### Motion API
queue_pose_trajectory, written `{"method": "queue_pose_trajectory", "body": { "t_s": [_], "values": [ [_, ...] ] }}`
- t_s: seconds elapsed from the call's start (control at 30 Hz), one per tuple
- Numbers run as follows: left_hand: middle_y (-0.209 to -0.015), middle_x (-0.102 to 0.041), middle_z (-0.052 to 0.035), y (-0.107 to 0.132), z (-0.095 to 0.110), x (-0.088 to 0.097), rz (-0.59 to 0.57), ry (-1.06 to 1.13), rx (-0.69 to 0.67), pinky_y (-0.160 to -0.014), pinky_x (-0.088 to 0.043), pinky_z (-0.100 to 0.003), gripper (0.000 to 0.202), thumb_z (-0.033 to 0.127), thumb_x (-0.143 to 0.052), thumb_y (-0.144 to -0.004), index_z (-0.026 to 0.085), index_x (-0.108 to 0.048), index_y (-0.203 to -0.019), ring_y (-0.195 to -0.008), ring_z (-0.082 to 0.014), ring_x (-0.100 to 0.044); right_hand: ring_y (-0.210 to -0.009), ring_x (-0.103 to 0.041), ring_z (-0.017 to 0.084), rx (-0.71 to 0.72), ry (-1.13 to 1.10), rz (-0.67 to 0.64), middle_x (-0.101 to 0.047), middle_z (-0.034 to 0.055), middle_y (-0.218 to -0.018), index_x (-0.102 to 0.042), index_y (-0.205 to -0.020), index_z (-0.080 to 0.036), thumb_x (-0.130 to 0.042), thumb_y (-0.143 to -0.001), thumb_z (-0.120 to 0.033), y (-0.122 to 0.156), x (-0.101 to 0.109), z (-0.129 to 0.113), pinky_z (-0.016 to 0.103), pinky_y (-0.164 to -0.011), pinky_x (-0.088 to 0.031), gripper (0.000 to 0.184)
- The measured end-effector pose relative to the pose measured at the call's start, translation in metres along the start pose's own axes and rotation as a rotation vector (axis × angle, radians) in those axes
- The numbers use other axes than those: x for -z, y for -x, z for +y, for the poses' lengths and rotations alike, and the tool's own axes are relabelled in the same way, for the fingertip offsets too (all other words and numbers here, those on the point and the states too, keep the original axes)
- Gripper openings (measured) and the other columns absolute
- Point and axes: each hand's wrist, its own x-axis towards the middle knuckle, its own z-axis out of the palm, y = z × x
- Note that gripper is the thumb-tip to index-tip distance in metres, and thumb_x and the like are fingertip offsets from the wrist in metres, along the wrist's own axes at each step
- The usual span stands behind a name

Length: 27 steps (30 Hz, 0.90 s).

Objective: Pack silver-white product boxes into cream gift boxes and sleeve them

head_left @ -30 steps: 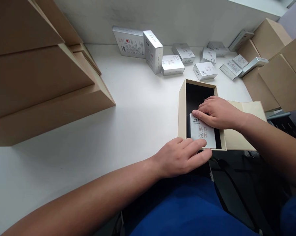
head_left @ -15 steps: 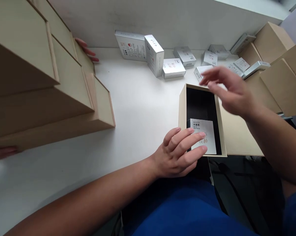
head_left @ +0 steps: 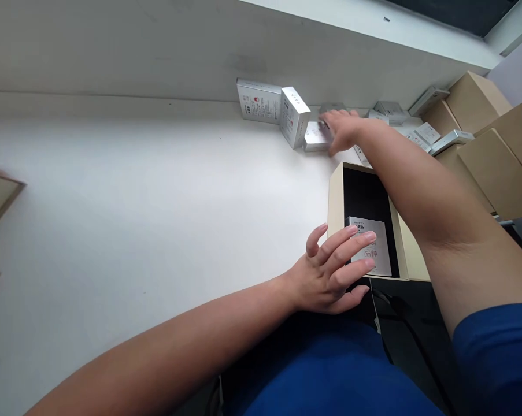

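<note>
Head view: the left hand [head_left: 330, 268] lies with fingers spread across a silver tea box [head_left: 370, 247] in a black-lined cream box [head_left: 336, 196], while the far right hand [head_left: 342, 132] meets a small silver box [head_left: 317, 137], its grip unclear.

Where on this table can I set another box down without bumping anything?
The widest free patch is the white tabletop, left of the black-lined beige box and in front of the wall. It is crowded along the back right, where the right hand reaches among the silver tea boxes, near the kraft cartons.

Blue short-sleeved shirt [head_left: 325, 375], its right sleeve [head_left: 497, 358] ending above the elbow; both forearms [head_left: 178, 335] and hands [head_left: 330, 271] bare, with short, neatly trimmed fingernails [head_left: 370, 236].
</note>
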Motion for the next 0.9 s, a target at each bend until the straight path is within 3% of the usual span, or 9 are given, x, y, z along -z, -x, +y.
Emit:
{"method": "queue_pose_trajectory", "body": {
  "t_s": [0.1,0.2,0.33,0.43,0.53,0.67,0.77,0.83,0.9],
  "values": [
    [-0.149,-0.07,-0.0137,0.003,-0.002,-0.001,-0.025,-0.015,-0.006,-0.135,-0.024,-0.05,0.05,0.041,-0.067,-0.09,0.025,-0.046,-0.132,-0.158,-0.0246,-0.048,-0.145,-0.05,0.054,-0.064,0.101,-0.173,-0.06,0.0192,-0.151,-0.061,-0.152,-0.021,-0.084,-0.077,-0.072,-0.005,0.004,-0.011,0.07,-0.11,-0.049,0.093],
    [-0.158,-0.062,-0.017,0.005,-0.005,-0.003,-0.06,-0.032,0.014,-0.135,-0.02,-0.055,0.061,0.046,-0.067,-0.089,0.024,-0.042,-0.139,-0.161,-0.0289,-0.044,-0.133,-0.058,0.051,-0.003,0.075,-0.223,-0.066,0.0165,-0.143,-0.062,-0.148,-0.029,-0.09,-0.066,-0.075,0.008,0.011,-0.031,0.065,-0.099,-0.055,0.098],
    [-0.157,-0.064,-0.0168,0.004,-0.005,-0.002,-0.061,-0.02,0.044,-0.138,-0.014,-0.053,0.057,0.047,-0.062,-0.093,0.021,-0.045,-0.14,-0.16,-0.0275,-0.045,-0.133,-0.061,0.043,0.192,-0.012,-0.269,-0.065,0.0091,-0.147,-0.056,-0.153,-0.039,-0.095,-0.065,-0.064,0.035,0.021,-0.063,0.058,-0.104,-0.055,0.099],
    [-0.152,-0.068,-0.013,0.002,-0.004,0.0,-0.147,-0.024,0.033,-0.14,-0.006,-0.051,0.044,0.045,-0.057,-0.098,0.021,-0.055,-0.135,-0.158,-0.0269,-0.048,-0.141,-0.056,0.041,0.285,-0.065,-0.284,-0.062,0.0045,-0.151,-0.055,-0.153,-0.043,-0.096,-0.068,-0.052,0.051,0.033,-0.077,0.056,-0.111,-0.053,0.095],
    [-0.149,-0.071,-0.0119,0.001,-0.004,0.0,-0.182,-0.006,0.017,-0.141,0.001,-0.051,0.042,0.044,-0.059,-0.098,0.02,-0.06,-0.133,-0.155,-0.0275,-0.05,-0.143,-0.053,0.036,0.26,-0.211,-0.124,-0.056,0.0046,-0.16,-0.055,-0.152,-0.04,-0.088,-0.079,-0.054,0.06,0.05,-0.075,0.052,-0.111,-0.054,0.082],
    [-0.15,-0.069,-0.0127,0.002,-0.005,-0.001,-0.179,0.004,0.031,-0.141,0.002,-0.052,0.047,0.047,-0.058,-0.099,0.02,-0.057,-0.137,-0.157,-0.0278,-0.048,-0.156,-0.04,0.028,0.073,-0.44,0.382,-0.045,0.004,-0.17,-0.042,-0.16,-0.034,-0.07,-0.098,-0.05,0.055,0.065,-0.074,0.047,-0.129,-0.041,0.07],
    [-0.15,-0.068,-0.014,0.0,-0.006,0.001,-0.147,-0.008,0.058,-0.14,-0.004,-0.051,0.049,0.047,-0.058,-0.098,0.021,-0.052,-0.14,-0.159,-0.0276,-0.045,-0.166,-0.027,0.028,-0.005,-0.598,0.284,-0.03,0.0086,-0.179,-0.034,-0.169,-0.027,-0.068,-0.099,-0.06,0.038,0.059,-0.084,0.046,-0.137,-0.029,0.085],
    [-0.148,-0.069,-0.0146,-0.002,-0.006,0.003,-0.085,-0.025,0.099,-0.137,-0.013,-0.048,0.048,0.045,-0.057,-0.099,0.021,-0.05,-0.139,-0.158,-0.0263,-0.044,-0.162,-0.035,0.029,0.013,-0.581,0.171,-0.031,0.0126,-0.178,-0.033,-0.17,-0.021,-0.07,-0.097,-0.063,0.024,0.05,-0.091,0.044,-0.134,-0.034,0.092],
    [-0.145,-0.071,-0.0151,-0.006,-0.008,0.005,-0.029,-0.034,0.138,-0.131,-0.024,-0.045,0.047,0.045,-0.056,-0.1,0.02,-0.047,-0.139,-0.155,-0.0248,-0.046,-0.149,-0.05,0.028,0.029,-0.483,0.178,-0.045,0.0125,-0.171,-0.041,-0.163,-0.023,-0.077,-0.091,-0.062,0.014,0.041,-0.094,0.043,-0.126,-0.047,0.09]
  ]
}}
